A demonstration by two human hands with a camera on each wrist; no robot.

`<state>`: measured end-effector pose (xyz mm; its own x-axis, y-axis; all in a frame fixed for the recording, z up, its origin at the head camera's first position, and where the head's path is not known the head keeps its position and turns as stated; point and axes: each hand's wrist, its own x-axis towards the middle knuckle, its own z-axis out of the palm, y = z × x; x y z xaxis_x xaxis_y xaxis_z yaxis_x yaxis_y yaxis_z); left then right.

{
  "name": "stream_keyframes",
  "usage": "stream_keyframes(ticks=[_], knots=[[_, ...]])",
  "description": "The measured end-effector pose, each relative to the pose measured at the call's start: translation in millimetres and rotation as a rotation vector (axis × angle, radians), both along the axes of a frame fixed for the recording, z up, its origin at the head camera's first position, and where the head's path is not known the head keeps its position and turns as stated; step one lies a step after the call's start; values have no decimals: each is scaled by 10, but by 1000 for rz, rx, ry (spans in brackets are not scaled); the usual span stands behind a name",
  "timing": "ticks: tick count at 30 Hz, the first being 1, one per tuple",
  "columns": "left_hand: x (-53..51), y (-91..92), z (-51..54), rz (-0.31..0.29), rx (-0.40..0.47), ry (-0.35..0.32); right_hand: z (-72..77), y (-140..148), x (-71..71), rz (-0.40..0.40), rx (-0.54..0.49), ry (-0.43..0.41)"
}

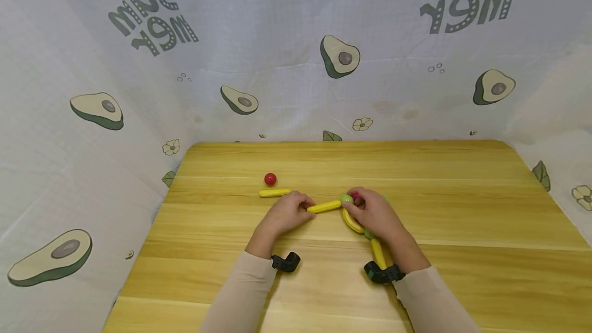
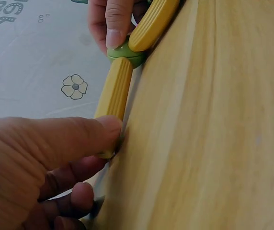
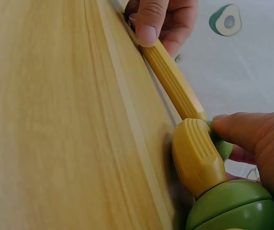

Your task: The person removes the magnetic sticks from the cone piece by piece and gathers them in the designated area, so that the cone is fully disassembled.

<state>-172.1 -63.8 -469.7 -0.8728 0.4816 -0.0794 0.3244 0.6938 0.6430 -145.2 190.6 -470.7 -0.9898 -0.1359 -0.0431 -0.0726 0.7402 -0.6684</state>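
Note:
My left hand [image 1: 288,213] pinches the near end of a straight ribbed yellow rod [image 1: 325,207] between thumb and fingers. The rod's other end meets a green ball [image 1: 347,199], which my right hand [image 1: 373,213] grips. From that ball a curved yellow rod [image 1: 351,221] runs to a second green ball [image 3: 233,206]. Another yellow rod [image 1: 378,253] extends from there toward my right wrist. A small magenta piece [image 1: 355,196] shows by the right fingers, mostly hidden. Some green also peeks out behind the right hand; its shape is covered.
A red ball [image 1: 270,179] lies toward the back left of the wooden table [image 1: 222,251]. Just in front of it is a loose yellow rod [image 1: 275,193]. A pale cloth [image 1: 287,40] printed with avocados hangs behind the table and at its sides.

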Motion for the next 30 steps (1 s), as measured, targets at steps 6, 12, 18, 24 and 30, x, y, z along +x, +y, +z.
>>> stream_keyframes(ticks=[6,12,18,24,30], knots=[[-20,13,-41,10,40,0,-2,26,-5,-10,-9,12],[24,-17,-113,77,256,-89,16,27,3,-14,2,15],[50,-56,-126,124,332,-97,7,34,0,-4,2,36],[84,-131,-158,150,369,-93,-16,70,6,-40,13,51],[125,-276,-156,147,361,-74,-3,71,1,-47,15,45]])
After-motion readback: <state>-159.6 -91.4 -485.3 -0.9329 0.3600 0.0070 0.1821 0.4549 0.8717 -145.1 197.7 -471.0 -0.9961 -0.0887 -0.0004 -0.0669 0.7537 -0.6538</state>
